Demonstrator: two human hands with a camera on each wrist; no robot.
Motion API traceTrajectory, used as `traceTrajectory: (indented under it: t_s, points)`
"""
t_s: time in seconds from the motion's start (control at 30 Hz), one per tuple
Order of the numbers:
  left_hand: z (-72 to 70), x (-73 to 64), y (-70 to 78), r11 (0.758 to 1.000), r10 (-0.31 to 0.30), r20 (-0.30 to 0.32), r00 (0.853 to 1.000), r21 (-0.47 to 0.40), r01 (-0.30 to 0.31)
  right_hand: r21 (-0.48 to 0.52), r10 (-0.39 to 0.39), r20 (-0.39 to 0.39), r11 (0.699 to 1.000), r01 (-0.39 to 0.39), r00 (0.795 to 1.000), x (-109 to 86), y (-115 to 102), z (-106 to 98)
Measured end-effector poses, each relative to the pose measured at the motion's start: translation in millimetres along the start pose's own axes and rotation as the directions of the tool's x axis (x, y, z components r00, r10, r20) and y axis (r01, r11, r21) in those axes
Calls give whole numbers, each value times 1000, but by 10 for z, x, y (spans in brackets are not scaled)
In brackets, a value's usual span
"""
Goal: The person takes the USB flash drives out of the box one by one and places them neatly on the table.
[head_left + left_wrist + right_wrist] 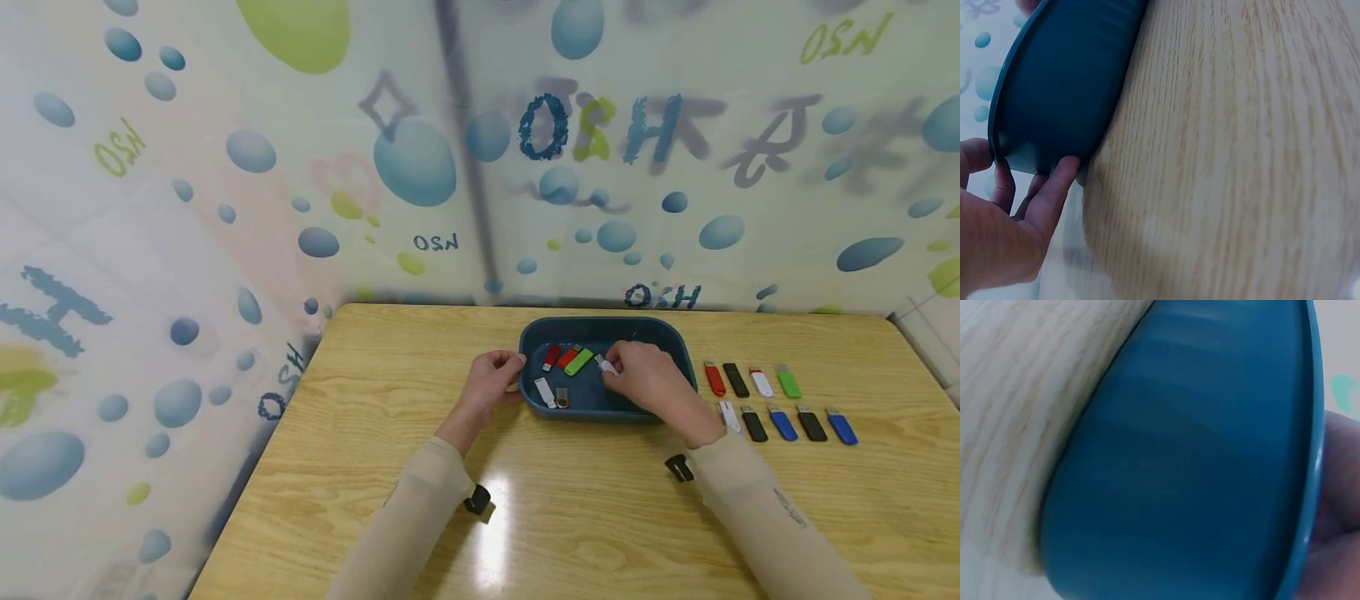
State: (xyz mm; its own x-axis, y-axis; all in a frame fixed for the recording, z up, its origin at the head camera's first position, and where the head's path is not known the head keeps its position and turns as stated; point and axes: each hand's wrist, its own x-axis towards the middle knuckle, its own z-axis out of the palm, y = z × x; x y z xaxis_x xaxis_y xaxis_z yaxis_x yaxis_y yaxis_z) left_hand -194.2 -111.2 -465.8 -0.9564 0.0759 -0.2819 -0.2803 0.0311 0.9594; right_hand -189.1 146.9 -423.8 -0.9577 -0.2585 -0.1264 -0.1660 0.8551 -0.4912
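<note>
My left hand (491,383) holds the left end of a dark blue plastic bin (600,414), its fingertips at the rim and on the outer wall in the left wrist view. Over the bin's right half, my right hand (651,379) pinches a white USB stick (607,366), metal plug pointing left. Inside the bin lie several other USB sticks: a dark red one (551,357), a red one (567,359), a green one (579,362), a white one (545,392) and a small brown one (562,397). In the right wrist view the bin wall (1179,456) hides most of that hand.
Right of the bin, USB sticks lie in two rows on the wooden table (360,400). The back row includes a red stick (715,378) and a green stick (788,381); the front row ends with a blue stick (842,427). A patterned curtain (420,275) hangs behind.
</note>
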Motion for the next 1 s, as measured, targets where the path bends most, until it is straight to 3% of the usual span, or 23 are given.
traceTrajectory:
  t_s: [0.23, 0.63, 1.0]
  points:
    - [3, -8, 5, 1000, -5, 0, 1000, 2, 5, 65, -10, -86, 998, 16, 996, -102, 142, -121]
    - [0, -7, 18, 1000, 1, 0, 1000, 3, -1, 113, 109, -199, 990, -87, 974, -445, 582, -538]
    - [-2, -3, 14, 1000, -3, 1, 1000, -7, 3, 40, 144, -262, 990, -138, 954, -708, 1153, -753]
